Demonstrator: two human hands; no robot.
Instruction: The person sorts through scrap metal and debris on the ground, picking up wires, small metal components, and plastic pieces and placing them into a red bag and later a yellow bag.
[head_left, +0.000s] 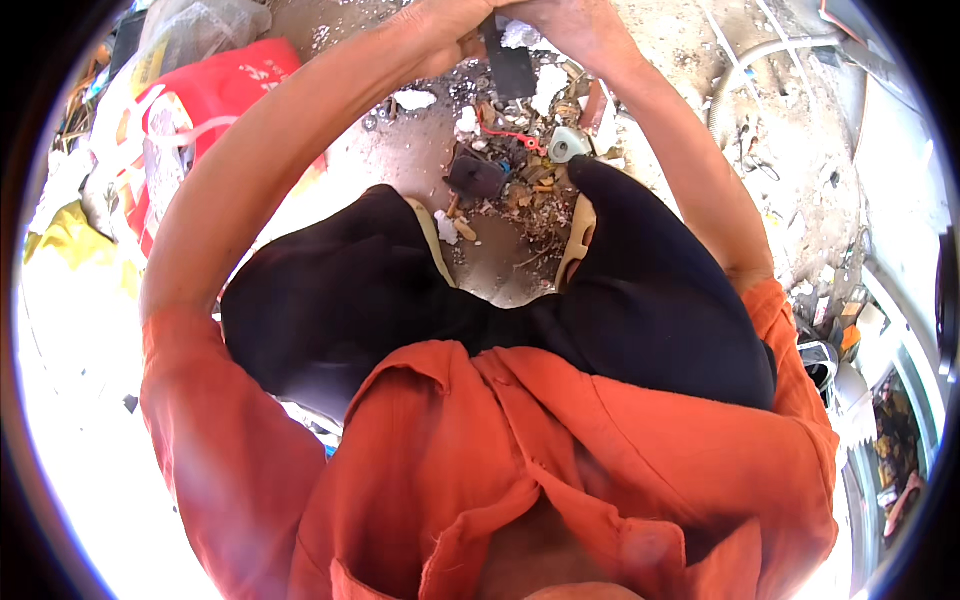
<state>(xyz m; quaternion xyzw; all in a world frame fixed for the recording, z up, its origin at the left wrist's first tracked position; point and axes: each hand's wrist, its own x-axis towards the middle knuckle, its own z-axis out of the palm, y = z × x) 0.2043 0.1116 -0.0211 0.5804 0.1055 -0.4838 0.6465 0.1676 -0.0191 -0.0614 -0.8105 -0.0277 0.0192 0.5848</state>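
Note:
At the top edge of the head view my left hand (457, 34) and my right hand (559, 22) come together, both partly cut off by the frame. A flat black strip (511, 69) hangs down between them; which hand holds it cannot be told. Below lies a pile of mixed scrap on the ground. In it are a dark square plastic piece (478, 174), a red wire with a ring terminal (517, 137), a pale green plastic part with a round hole (568, 145) and white foam bits (550, 88).
A red bag (225, 82) and clear plastic wrapping (214, 22) lie at the upper left, a yellow cloth or bag (71, 236) at the far left. A grey corrugated hose (724, 97) curves at the upper right. More litter (851, 330) lies at the right.

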